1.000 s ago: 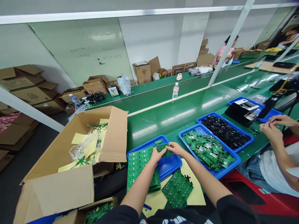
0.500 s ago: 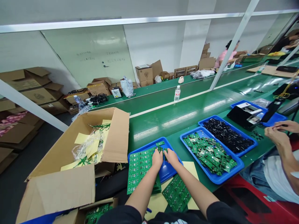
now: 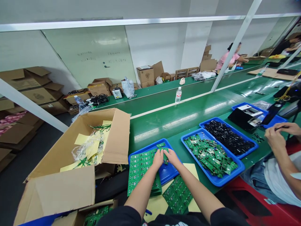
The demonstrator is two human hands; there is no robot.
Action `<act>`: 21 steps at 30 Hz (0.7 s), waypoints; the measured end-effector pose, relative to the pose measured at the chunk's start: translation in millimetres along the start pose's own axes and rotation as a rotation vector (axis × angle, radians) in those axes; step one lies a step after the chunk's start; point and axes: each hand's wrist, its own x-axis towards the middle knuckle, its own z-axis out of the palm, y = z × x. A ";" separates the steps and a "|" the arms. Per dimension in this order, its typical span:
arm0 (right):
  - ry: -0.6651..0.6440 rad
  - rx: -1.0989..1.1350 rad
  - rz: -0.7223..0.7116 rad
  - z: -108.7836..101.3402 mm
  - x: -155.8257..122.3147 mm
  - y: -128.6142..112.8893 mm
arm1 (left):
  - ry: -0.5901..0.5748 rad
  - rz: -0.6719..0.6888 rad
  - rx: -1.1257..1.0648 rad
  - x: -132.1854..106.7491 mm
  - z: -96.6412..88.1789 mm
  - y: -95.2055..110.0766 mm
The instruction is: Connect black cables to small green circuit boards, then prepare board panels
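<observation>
Both my hands meet over the near blue tray (image 3: 170, 171). My left hand (image 3: 158, 158) and my right hand (image 3: 172, 156) are closed together on a small green circuit board piece (image 3: 165, 156) held between them. Under my left forearm lies a stack of green circuit board panels (image 3: 138, 166), hanging over the tray's left side. Another green panel (image 3: 177, 194) lies on yellow paper (image 3: 191, 169) near my right forearm.
An open cardboard box (image 3: 77, 163) with yellow sheets and plastic stands at the left. To the right are a blue tray of small green boards (image 3: 211, 155), a blue tray of black parts (image 3: 229, 139) and a co-worker's hands (image 3: 278, 133). A water bottle (image 3: 178, 94) stands on the conveyor.
My hands pulled back from the tray's far part toward its middle, then shifted slightly, still pressed on the small board. The view tilted a little.
</observation>
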 end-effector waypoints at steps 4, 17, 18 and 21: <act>0.055 -0.102 0.023 -1.1 2.6 1.8 | 0.063 0.004 0.147 1.2 4.0 1.0; -0.038 -0.416 0.262 -1.3 -4.6 -6.4 | -0.014 -0.123 0.373 6.4 16.8 8.8; -0.045 -0.419 0.272 -2.9 -7.2 -6.9 | -0.020 -0.120 0.374 5.4 16.7 9.8; -0.067 -0.398 0.287 -11.1 -16.3 -9.2 | -0.043 -0.106 0.358 -0.8 15.1 11.4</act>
